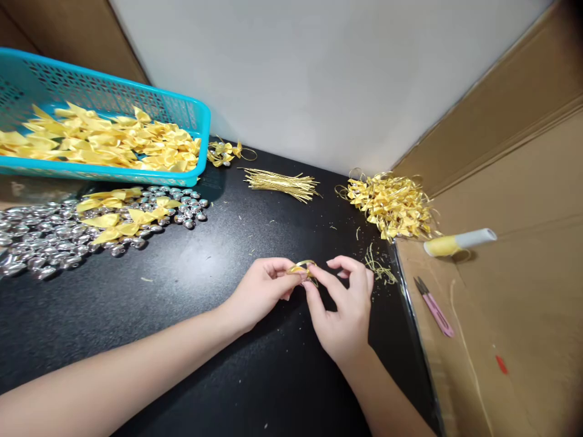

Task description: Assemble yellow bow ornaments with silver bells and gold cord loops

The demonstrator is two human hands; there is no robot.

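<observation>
My left hand (pixel 265 285) pinches a small yellow bow with a gold cord loop (pixel 300 267) between thumb and fingers, over the black table. From the right, my right hand (pixel 341 303) closes its thumb and index finger on the same piece, with its other fingers curled away. The fingertips of both hands hide much of the bow. Beyond the hands lies a bundle of gold cords (pixel 282 184). A heap of yellow bows with gold loops (pixel 389 203) sits at the back right of the table.
A blue basket (pixel 203 142) of yellow bows stands at the back left. Silver beads (pixel 50 237) and loose bows (pixel 121 221) lie before it. Cord scraps (pixel 380 267) are right of my hands. Pink snips (pixel 435 308) and a ribbon-wrapped tube (pixel 458 243) rest on cardboard.
</observation>
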